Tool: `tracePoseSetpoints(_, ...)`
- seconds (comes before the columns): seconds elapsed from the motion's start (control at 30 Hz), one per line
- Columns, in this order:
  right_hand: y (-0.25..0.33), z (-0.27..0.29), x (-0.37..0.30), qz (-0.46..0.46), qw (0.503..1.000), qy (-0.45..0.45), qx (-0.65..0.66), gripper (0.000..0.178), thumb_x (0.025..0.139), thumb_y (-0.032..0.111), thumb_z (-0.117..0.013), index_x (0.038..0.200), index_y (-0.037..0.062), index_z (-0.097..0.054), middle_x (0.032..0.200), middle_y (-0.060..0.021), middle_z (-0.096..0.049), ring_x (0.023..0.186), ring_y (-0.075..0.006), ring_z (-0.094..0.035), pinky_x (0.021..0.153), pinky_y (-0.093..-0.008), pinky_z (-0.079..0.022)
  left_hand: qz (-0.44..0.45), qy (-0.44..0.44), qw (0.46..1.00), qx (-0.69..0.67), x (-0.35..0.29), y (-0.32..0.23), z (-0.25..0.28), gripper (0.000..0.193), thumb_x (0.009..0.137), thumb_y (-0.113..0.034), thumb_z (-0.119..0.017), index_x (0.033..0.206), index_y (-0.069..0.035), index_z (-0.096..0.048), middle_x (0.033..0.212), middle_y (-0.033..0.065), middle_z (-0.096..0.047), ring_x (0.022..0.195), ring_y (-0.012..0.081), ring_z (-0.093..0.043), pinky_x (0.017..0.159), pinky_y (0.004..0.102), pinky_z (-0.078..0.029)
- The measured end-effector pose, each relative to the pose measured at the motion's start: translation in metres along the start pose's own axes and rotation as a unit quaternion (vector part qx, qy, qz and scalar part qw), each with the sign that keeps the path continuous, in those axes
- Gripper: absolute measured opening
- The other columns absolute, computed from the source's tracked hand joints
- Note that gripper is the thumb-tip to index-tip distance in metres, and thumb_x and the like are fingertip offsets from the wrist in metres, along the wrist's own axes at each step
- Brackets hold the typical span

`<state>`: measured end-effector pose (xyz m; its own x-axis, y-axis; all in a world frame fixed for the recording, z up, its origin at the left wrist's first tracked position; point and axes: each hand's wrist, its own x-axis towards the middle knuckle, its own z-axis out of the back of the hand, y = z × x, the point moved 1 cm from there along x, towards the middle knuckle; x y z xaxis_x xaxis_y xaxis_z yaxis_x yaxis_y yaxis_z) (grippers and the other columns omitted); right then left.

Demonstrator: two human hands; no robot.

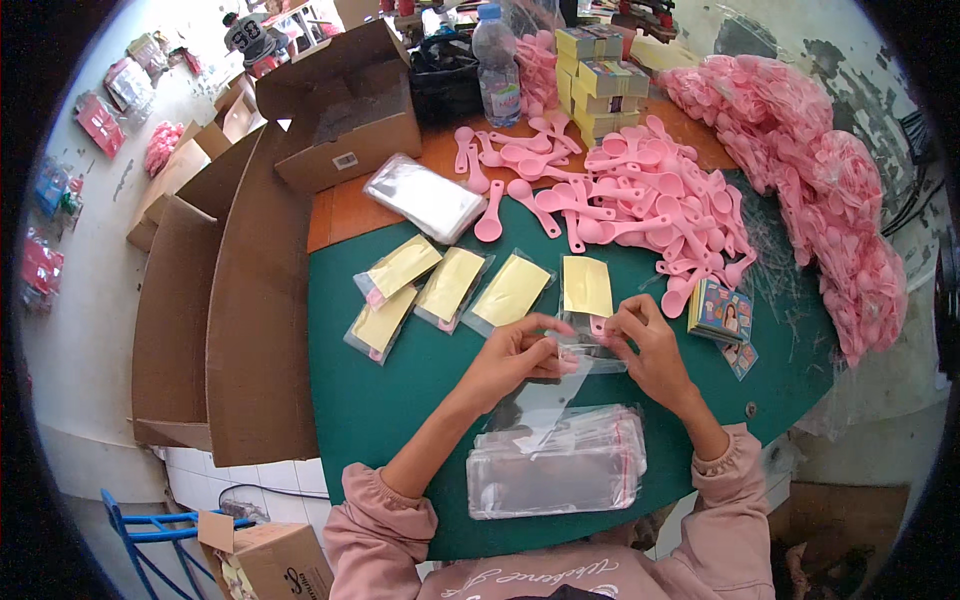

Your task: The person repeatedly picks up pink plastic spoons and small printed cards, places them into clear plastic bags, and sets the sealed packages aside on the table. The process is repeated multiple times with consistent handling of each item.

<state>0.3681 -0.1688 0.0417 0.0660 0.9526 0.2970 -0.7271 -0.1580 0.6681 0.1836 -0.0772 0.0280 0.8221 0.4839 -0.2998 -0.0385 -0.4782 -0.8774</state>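
Observation:
My left hand (pixel 523 352) and my right hand (pixel 648 345) are both closed, pinching the open end of a clear plastic bag. Inside that bag are a yellow card (pixel 587 285) and a pink spoon, whose handle end (pixel 598 325) shows between my hands. A loose strip of clear film (pixel 540 408) hangs below my left fingers. Just nearer to me lies a stack of clear plastic bags (pixel 555 475). To the left, several filled bags (pixel 447 287) with yellow cards lie on the green table top (pixel 400 440). My fingertips partly hide the bag's edge.
Loose pink spoons (pixel 650 195) are heaped at the back, beside bagged spoons (pixel 800 150). Printed cards (pixel 718 312) sit at right; more card stacks (pixel 603 90) stand behind. A water bottle (pixel 496 70), a white bag pack (pixel 425 198) and cardboard boxes (pixel 265 300) edge the table.

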Motion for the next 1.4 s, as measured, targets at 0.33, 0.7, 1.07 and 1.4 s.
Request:
tracePoseSetpoints(0.33,-0.022,-0.005,-0.006,-0.209,0.892,0.081,0.393,0.011,0.082,0.005,-0.059,0.087,-0.0009,-0.052,0.085,-0.0033,-0.054,0.077,-0.0110,-0.055,0.072,-0.0224,-0.048,-0.143,-0.111,0.932,0.315,0.007,0.008,-0.003,0.013,0.080,-0.008,-0.062,0.089,-0.001,-0.057,0.083,0.0022,-0.061,0.077,0.0086,-0.058,0.066,0.0238,-0.048)
tracePoseSetpoints(0.7,-0.020,-0.020,-0.007,-0.256,0.882,-0.043,0.393,0.011,0.084,0.005,-0.056,0.089,-0.0010,-0.047,0.076,-0.0093,-0.058,0.062,-0.0138,-0.060,0.055,-0.0233,-0.051,-0.103,-0.198,0.953,0.206,0.012,0.014,-0.009,0.015,0.080,-0.008,-0.062,0.089,0.001,-0.053,0.082,0.0039,-0.059,0.072,0.0078,-0.058,0.056,0.0223,-0.047)
tracePoseSetpoints(1.07,-0.010,-0.020,-0.005,-0.261,0.884,-0.046,0.384,0.027,0.085,0.002,-0.053,0.111,-0.0046,-0.048,0.079,-0.0101,-0.059,0.063,-0.0145,-0.061,0.055,-0.0235,-0.051,-0.195,-0.184,0.914,0.304,0.007,0.012,-0.011,0.026,0.080,-0.007,-0.057,0.107,-0.007,-0.057,0.099,0.0052,-0.058,0.079,0.0132,-0.058,0.061,0.0247,-0.048)
tracePoseSetpoints(1.4,-0.011,-0.022,-0.007,-0.192,0.931,-0.032,0.310,0.020,0.085,0.004,-0.052,0.104,-0.0018,-0.054,0.086,-0.0067,-0.059,0.074,-0.0108,-0.060,0.065,-0.0222,-0.049,-0.233,-0.334,0.569,0.714,-0.010,-0.024,0.025,0.034,0.071,-0.022,-0.068,0.098,-0.005,-0.057,0.102,0.0091,-0.053,0.100,0.0317,-0.048,0.085,0.0398,-0.040)
